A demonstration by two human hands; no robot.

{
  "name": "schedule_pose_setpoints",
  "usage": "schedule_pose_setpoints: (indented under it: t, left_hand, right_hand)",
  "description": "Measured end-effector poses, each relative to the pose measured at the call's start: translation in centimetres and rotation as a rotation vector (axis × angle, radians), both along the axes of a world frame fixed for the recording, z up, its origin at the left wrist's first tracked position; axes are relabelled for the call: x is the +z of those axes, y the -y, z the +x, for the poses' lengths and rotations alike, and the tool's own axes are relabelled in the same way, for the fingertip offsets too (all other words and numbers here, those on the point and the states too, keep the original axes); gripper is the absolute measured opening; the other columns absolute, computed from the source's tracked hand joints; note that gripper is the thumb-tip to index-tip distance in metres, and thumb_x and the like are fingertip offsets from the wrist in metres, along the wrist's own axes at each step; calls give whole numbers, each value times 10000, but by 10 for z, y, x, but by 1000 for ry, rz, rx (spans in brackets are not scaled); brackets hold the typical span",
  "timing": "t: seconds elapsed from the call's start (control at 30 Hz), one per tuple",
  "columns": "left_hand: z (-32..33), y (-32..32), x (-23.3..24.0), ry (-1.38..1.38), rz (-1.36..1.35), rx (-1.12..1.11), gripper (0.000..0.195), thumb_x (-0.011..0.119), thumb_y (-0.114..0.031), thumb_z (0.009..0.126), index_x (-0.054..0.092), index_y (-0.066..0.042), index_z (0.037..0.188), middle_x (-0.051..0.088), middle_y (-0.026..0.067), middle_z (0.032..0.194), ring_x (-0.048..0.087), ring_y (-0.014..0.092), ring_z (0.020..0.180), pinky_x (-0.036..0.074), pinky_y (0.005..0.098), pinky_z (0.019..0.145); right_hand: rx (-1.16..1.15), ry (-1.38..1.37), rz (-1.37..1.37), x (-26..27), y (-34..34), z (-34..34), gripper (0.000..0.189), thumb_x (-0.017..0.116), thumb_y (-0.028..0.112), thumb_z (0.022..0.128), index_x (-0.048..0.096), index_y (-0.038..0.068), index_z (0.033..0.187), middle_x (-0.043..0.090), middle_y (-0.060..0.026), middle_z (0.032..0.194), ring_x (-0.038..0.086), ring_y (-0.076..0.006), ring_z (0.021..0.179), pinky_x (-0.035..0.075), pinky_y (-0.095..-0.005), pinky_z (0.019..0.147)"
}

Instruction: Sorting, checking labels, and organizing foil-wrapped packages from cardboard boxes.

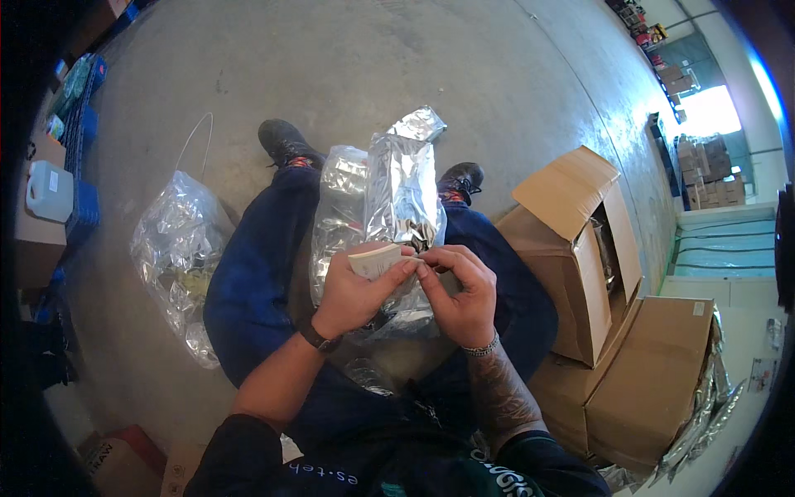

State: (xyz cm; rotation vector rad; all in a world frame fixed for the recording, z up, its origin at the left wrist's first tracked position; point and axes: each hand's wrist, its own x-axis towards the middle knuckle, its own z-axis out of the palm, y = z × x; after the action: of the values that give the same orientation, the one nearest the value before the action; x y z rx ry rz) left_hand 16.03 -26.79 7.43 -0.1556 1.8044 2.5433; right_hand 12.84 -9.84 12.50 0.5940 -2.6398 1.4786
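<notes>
My left hand (363,282) holds a small stack of white paper labels (376,261) bearing writing. The fingertips of my right hand (458,286) meet my left thumb at the right end of the labels; what they pinch is too small to tell. Beneath and beyond my hands, between my legs, lie a silver foil bag (400,180) and a clear plastic bag (338,205) with things inside that I cannot make out. Another folded silver foil packet (419,123) lies at the far end of the foil bag.
A large clear plastic bag (180,248) sits on the floor at the left. An open cardboard box (540,248) and a larger carton (649,373) with foil bags (714,404) stand at the right. At the far left, a white jerrycan (49,191) is near blue bins (84,211).
</notes>
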Motion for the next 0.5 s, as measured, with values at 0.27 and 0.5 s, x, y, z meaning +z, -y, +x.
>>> schedule_pose_setpoints:
  t: [0.27, 0.5]
  left_hand:
    - [-11, 23, 7, -409, -235, -145, 178, 793, -18, 818, 746, -45, 988, 759, 82, 947, 726, 177, 861, 565, 295, 776]
    - [-10, 24, 7, -512, -246, -149, 204, 787, 36, 781, 749, -57, 959, 766, 84, 934, 746, 218, 872, 582, 319, 764]
  right_hand:
    - [53, -262, 30, 17, -3, 6, 210, 776, -32, 769, 666, 37, 934, 693, -104, 902, 692, -268, 830, 547, -337, 719]
    - [222, -278, -33, 16, -9, 2, 339, 784, -72, 731, 512, 77, 869, 679, -79, 890, 683, -241, 814, 546, -345, 709]
